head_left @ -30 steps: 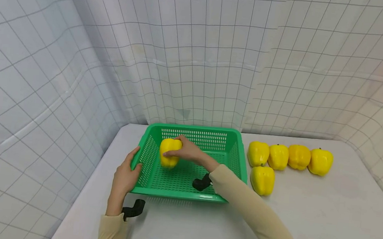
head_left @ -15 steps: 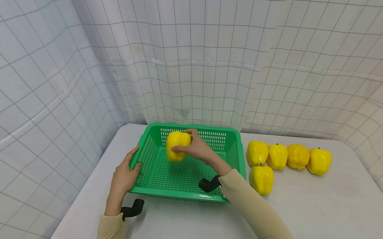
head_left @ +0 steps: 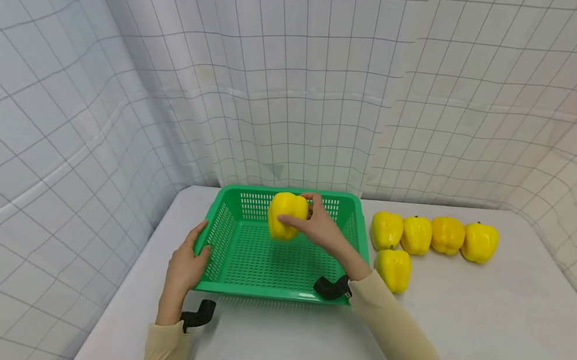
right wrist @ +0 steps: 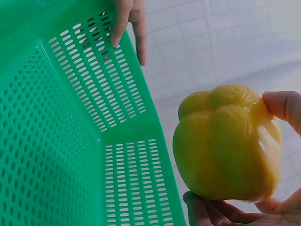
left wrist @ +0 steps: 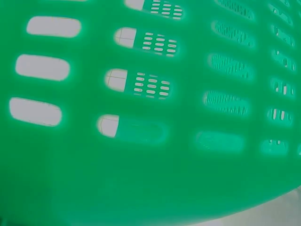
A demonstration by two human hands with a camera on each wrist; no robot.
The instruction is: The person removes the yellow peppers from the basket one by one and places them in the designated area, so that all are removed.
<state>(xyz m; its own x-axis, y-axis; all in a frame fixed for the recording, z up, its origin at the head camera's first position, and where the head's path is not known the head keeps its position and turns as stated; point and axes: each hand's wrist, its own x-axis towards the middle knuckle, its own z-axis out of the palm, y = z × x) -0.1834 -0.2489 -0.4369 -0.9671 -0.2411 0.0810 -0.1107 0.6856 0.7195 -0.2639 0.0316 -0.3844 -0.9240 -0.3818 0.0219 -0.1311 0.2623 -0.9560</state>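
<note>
In the head view my right hand [head_left: 324, 229] holds a yellow bell pepper [head_left: 284, 210] raised over the green plastic basket [head_left: 266, 292], thumb on the near side and fingers behind. The right wrist view shows the pepper's lobed end [right wrist: 228, 146] between thumb and fingertips. My left hand [head_left: 185, 268] grips the basket's left rim, thumb on the inside and fingers along the outside. Close up, the slotted basket wall [left wrist: 117, 183] fills the left wrist view and hides the left hand there. No pepper shows on the basket floor.
Right of the basket, several yellow bell peppers [head_left: 448, 236] stand in a row on the white table [head_left: 467, 334], with one more pepper [head_left: 393, 271] in front. White gridded curtains [head_left: 298, 87] enclose the back and sides. A black wrist camera mount [head_left: 331, 289] sits on the right wrist.
My right hand has lifted the bell pepper from low in the basket's left part and carried it up and to the right. The left hand stays on the rim.
</note>
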